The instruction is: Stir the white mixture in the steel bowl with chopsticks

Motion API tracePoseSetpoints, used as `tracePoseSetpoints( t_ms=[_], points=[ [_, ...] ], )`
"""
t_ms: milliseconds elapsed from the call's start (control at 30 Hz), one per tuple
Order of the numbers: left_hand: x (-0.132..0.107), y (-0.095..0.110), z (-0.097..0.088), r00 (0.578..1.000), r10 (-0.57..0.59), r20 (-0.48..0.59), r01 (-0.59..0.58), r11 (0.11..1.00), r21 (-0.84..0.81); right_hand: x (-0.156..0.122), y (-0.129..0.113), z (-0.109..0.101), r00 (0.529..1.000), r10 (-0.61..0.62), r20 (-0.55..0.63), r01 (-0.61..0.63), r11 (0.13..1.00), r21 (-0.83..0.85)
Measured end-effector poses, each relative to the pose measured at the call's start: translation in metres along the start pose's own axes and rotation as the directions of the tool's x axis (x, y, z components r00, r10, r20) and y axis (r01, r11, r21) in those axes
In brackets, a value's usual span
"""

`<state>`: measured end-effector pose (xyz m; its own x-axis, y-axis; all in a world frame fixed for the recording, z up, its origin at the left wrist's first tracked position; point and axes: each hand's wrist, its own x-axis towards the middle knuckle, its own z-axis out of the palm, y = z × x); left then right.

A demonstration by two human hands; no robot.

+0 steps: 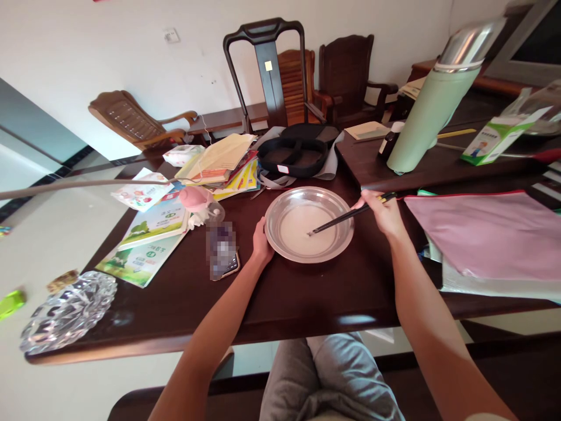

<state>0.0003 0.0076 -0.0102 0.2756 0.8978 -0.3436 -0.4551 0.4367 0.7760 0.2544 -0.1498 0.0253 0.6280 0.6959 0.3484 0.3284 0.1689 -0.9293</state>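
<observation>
Dark tabletop (289, 304) gleamed beneath the bowl (309, 255). The left hand (262, 241) lay against its left side, how far curled was unclear; the right hand (382, 211) was closed around chopsticks (339, 220), tips in the pale contents (295, 222). Bracing the bowl and keeping strokes gentle seemed wise.

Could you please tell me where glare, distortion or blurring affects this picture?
Head view: pale glare on the near edge of the dark table, and a softer sheen on the metal plate; head view: the green thermos slants outward, probably wide-angle stretch; head view: a blocky pixelated patch hides most of the phone.
</observation>
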Motion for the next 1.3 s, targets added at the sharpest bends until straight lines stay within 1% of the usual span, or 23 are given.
tracePoseSetpoints(
  t_ms=[67, 100, 133, 167, 267, 300, 333, 367, 467, 533, 567, 633, 700, 733, 800, 900, 933, 967, 1000, 1100, 1133, 1200, 1300],
  points=[
    [0.0003, -0.0004, -0.0002, 1.000, -0.003, -0.004, 0.003, 1.000, -0.004, -0.0017, -0.0040, 0.0046, 0.994, 0.001, 0.113, 0.001, 1.000, -0.021],
    [0.0003, -0.0005, -0.0001, 1.000, -0.002, -0.007, 0.002, 1.000, -0.006, -0.0021, -0.0054, 0.0064, 0.990, -0.004, 0.144, 0.009, 0.999, -0.032],
    [0.0002, -0.0006, 0.0001, 1.000, -0.002, -0.009, 0.002, 1.000, -0.007, -0.0022, -0.0062, 0.0073, 0.989, -0.011, 0.147, 0.017, 0.999, -0.043],
    [0.0001, -0.0006, 0.0005, 1.000, -0.001, -0.010, 0.001, 1.000, -0.007, -0.0018, -0.0061, 0.0071, 0.993, -0.018, 0.118, 0.024, 0.998, -0.050],
    [-0.0009, 0.0001, 0.0016, 1.000, -0.001, -0.015, 0.001, 1.000, -0.005, 0.0002, -0.0031, 0.0022, 0.999, -0.011, -0.049, 0.010, 1.000, -0.022],
    [-0.0013, 0.0004, 0.0018, 1.000, -0.004, -0.019, 0.004, 1.000, -0.003, 0.0006, -0.0022, 0.0008, 0.997, -0.002, -0.080, 0.002, 1.000, -0.003],
    [-0.0015, 0.0007, 0.0019, 1.000, -0.007, -0.022, 0.007, 1.000, -0.001, 0.0007, -0.0016, 0.0001, 0.996, 0.004, -0.084, -0.004, 1.000, 0.011],
    [-0.0017, 0.0010, 0.0018, 1.000, -0.009, -0.024, 0.009, 1.000, 0.000, 0.0004, -0.0016, 0.0005, 0.998, 0.008, -0.060, -0.007, 1.000, 0.017],
    [-0.0019, 0.0014, 0.0013, 1.000, -0.017, -0.020, 0.017, 1.000, 0.003, -0.0014, -0.0036, 0.0054, 0.996, 0.003, 0.093, -0.002, 1.000, -0.010],
    [-0.0021, 0.0016, 0.0012, 1.000, -0.017, -0.017, 0.017, 1.000, 0.004, -0.0016, -0.0039, 0.0072, 0.992, -0.016, 0.127, 0.021, 0.999, -0.039],
    [-0.0023, 0.0018, 0.0013, 1.000, -0.015, -0.016, 0.015, 1.000, 0.004, -0.0012, -0.0032, 0.0066, 0.994, -0.027, 0.103, 0.033, 0.998, -0.055],
    [-0.0029, 0.0022, 0.0020, 1.000, -0.006, -0.015, 0.006, 1.000, 0.003, 0.0002, -0.0006, 0.0027, 0.999, -0.040, -0.006, 0.040, 0.997, -0.069],
    [-0.0036, 0.0026, 0.0028, 1.000, -0.006, -0.018, 0.006, 1.000, 0.000, 0.0014, 0.0019, -0.0014, 0.995, -0.027, -0.100, 0.023, 0.999, -0.040],
    [-0.0039, 0.0027, 0.0031, 1.000, -0.009, -0.020, 0.009, 1.000, -0.002, 0.0016, 0.0023, -0.0024, 0.993, -0.018, -0.114, 0.016, 1.000, -0.019],
    [-0.0042, 0.0027, 0.0037, 0.999, -0.015, -0.030, 0.015, 1.000, -0.003, 0.0007, 0.0011, -0.0009, 0.998, 0.000, -0.062, 0.000, 1.000, 0.003],
    [-0.0040, 0.0023, 0.0039, 0.999, -0.020, -0.038, 0.020, 1.000, -0.004, -0.0012, -0.0034, 0.0056, 0.995, 0.001, 0.099, 0.001, 1.000, -0.017],
    [-0.0039, 0.0023, 0.0039, 0.999, -0.022, -0.035, 0.021, 1.000, -0.003, -0.0014, -0.0042, 0.0069, 0.992, -0.006, 0.123, 0.010, 1.000, -0.029],
    [-0.0038, 0.0022, 0.0039, 0.999, -0.022, -0.032, 0.022, 1.000, -0.002, -0.0012, -0.0044, 0.0072, 0.993, -0.015, 0.119, 0.020, 0.999, -0.041],
    [-0.0038, 0.0023, 0.0039, 0.999, -0.022, -0.031, 0.022, 1.000, 0.000, -0.0007, -0.0039, 0.0064, 0.996, -0.021, 0.087, 0.025, 0.998, -0.050],
    [-0.0040, 0.0027, 0.0038, 0.999, -0.018, -0.036, 0.018, 1.000, 0.000, 0.0011, -0.0001, 0.0008, 0.998, -0.013, -0.059, 0.012, 1.000, -0.018],
    [-0.0042, 0.0027, 0.0038, 0.999, -0.016, -0.036, 0.016, 1.000, -0.001, 0.0012, 0.0009, -0.0004, 0.997, -0.007, -0.081, 0.007, 1.000, 0.002],
    [-0.0044, 0.0028, 0.0036, 0.999, -0.015, -0.032, 0.015, 1.000, 0.000, 0.0005, 0.0013, 0.0003, 0.999, 0.000, -0.045, 0.001, 1.000, 0.018],
    [-0.0044, 0.0029, 0.0034, 0.999, -0.028, -0.033, 0.028, 1.000, 0.004, -0.0012, -0.0009, 0.0060, 0.993, -0.003, 0.115, 0.004, 1.000, -0.011]
  ],
)
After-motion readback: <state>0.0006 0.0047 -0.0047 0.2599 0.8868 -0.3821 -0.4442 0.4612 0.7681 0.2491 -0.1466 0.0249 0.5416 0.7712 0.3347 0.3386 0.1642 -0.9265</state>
